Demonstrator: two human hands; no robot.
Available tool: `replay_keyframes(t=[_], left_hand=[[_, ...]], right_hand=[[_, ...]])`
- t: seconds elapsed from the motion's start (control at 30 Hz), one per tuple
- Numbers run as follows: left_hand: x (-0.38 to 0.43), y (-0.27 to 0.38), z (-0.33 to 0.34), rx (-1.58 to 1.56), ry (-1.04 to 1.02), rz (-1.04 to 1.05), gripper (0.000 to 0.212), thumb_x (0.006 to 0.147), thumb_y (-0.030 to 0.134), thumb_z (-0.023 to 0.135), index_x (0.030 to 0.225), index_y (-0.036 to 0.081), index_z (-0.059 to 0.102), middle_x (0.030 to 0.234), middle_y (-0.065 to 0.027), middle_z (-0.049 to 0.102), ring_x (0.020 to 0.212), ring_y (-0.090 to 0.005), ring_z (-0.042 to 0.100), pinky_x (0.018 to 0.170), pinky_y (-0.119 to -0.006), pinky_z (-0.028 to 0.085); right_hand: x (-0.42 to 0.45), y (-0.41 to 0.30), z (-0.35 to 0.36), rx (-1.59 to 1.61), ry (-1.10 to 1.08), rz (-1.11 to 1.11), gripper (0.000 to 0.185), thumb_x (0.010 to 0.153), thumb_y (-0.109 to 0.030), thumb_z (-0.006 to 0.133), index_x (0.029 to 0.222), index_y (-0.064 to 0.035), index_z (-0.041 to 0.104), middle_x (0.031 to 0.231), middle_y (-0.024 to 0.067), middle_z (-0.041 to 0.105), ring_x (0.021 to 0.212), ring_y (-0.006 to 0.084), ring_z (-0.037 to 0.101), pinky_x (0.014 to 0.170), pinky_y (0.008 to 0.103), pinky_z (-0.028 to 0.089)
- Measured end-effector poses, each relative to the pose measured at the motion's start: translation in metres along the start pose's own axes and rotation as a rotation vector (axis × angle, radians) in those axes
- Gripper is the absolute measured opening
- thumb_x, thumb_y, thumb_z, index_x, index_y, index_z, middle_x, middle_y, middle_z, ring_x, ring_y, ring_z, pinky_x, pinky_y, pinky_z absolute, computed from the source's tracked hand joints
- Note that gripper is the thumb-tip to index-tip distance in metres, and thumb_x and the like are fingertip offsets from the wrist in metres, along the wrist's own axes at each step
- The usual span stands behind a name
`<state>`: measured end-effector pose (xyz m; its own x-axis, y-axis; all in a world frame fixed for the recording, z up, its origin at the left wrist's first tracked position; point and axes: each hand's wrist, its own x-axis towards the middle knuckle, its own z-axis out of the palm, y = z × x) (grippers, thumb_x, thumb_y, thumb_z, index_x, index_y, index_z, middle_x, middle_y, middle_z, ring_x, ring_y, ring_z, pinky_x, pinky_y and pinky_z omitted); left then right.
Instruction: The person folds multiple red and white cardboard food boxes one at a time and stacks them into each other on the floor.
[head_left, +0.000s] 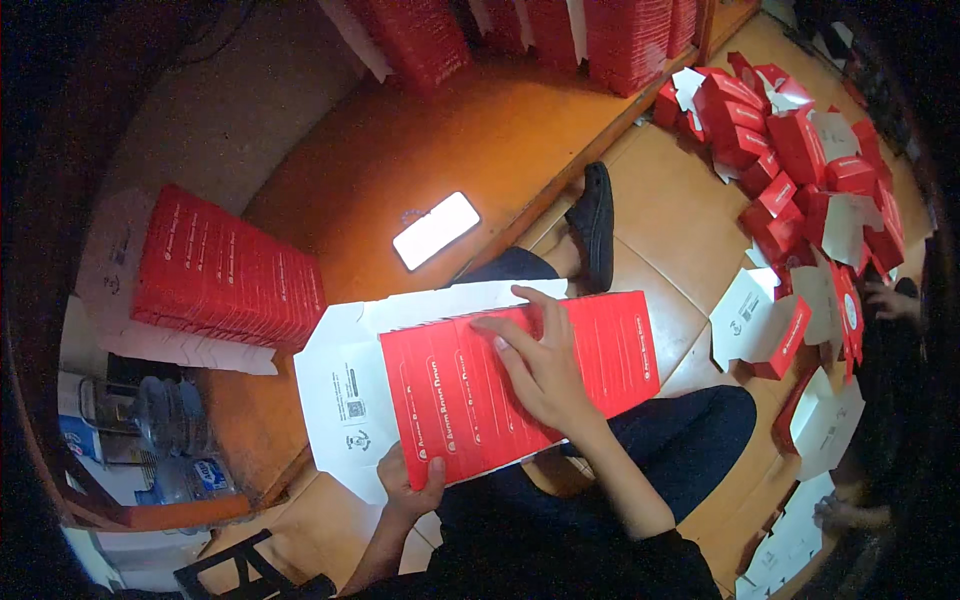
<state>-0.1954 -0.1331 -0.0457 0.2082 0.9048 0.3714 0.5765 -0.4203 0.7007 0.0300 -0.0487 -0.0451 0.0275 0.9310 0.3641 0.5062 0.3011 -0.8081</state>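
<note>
Across my lap lies a stack of nested red-and-white cardboard boxes, its edges overlapping in rows. Its white printed flap spreads out to the left. My left hand grips the near left corner of the stack, thumb on the red face and the other fingers mostly hidden beneath. Fingers apart, my right hand lies over the middle of the red face, and its fingertips reach towards the far edge. Whether those fingertips press on one box or several, I cannot tell.
Another red stack stands left on a wooden platform, near a lit phone. More stacks line the back. Folded boxes pile up on the tiled floor at right, where another person's hands show. Plastic bottles sit lower left.
</note>
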Motion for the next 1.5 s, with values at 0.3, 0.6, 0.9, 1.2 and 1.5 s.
replay_keyframes(t=[0.3, 0.6, 0.9, 1.2, 1.5], left_hand=[[0.004, 0.006, 0.001, -0.044, 0.004, -0.020, 0.013, 0.082, 0.009, 0.062, 0.089, -0.001, 0.066, 0.084, -0.0158, 0.068, 0.070, -0.0324, 0.067, 0.065, -0.039, 0.053], [0.007, 0.011, -0.003, 0.001, -0.051, -0.034, 0.010, 0.080, 0.006, 0.060, 0.082, -0.001, 0.066, 0.080, -0.0159, 0.068, 0.071, -0.0333, 0.067, 0.068, -0.041, 0.054], [0.007, 0.011, -0.002, -0.021, -0.045, -0.056, 0.011, 0.079, 0.007, 0.060, 0.083, 0.000, 0.067, 0.083, -0.0152, 0.069, 0.077, -0.0334, 0.069, 0.074, -0.041, 0.055], [0.006, 0.010, -0.002, 0.032, -0.035, -0.028, 0.011, 0.079, 0.007, 0.061, 0.085, 0.000, 0.066, 0.086, -0.0154, 0.069, 0.077, -0.0333, 0.069, 0.073, -0.042, 0.055], [0.005, 0.009, -0.002, 0.030, -0.023, -0.013, 0.010, 0.077, 0.005, 0.062, 0.084, 0.000, 0.066, 0.085, -0.0154, 0.069, 0.071, -0.0318, 0.067, 0.067, -0.040, 0.054]], right_hand=[[0.003, -0.011, 0.000, 0.038, -0.009, -0.007, 0.024, 0.092, -0.020, 0.052, 0.113, -0.0183, 0.065, 0.130, 0.0189, 0.042, 0.121, 0.0361, 0.039, 0.103, 0.0476, 0.031], [0.005, -0.014, 0.005, 0.033, -0.017, -0.023, 0.026, 0.092, -0.019, 0.053, 0.115, -0.0184, 0.064, 0.130, 0.0196, 0.042, 0.121, 0.0363, 0.039, 0.103, 0.0477, 0.031], [0.004, -0.019, 0.010, -0.029, -0.045, -0.057, 0.027, 0.091, -0.019, 0.053, 0.117, -0.0186, 0.064, 0.130, 0.0197, 0.042, 0.120, 0.0370, 0.040, 0.102, 0.0482, 0.031], [0.009, -0.031, 0.010, 0.031, -0.038, -0.106, 0.028, 0.088, -0.017, 0.056, 0.115, -0.0186, 0.065, 0.130, 0.0201, 0.042, 0.121, 0.0378, 0.039, 0.101, 0.0486, 0.031], [0.010, -0.037, 0.014, 0.011, -0.044, -0.105, 0.027, 0.088, -0.017, 0.058, 0.114, -0.0185, 0.065, 0.131, 0.0194, 0.042, 0.122, 0.0381, 0.039, 0.101, 0.0488, 0.032]])
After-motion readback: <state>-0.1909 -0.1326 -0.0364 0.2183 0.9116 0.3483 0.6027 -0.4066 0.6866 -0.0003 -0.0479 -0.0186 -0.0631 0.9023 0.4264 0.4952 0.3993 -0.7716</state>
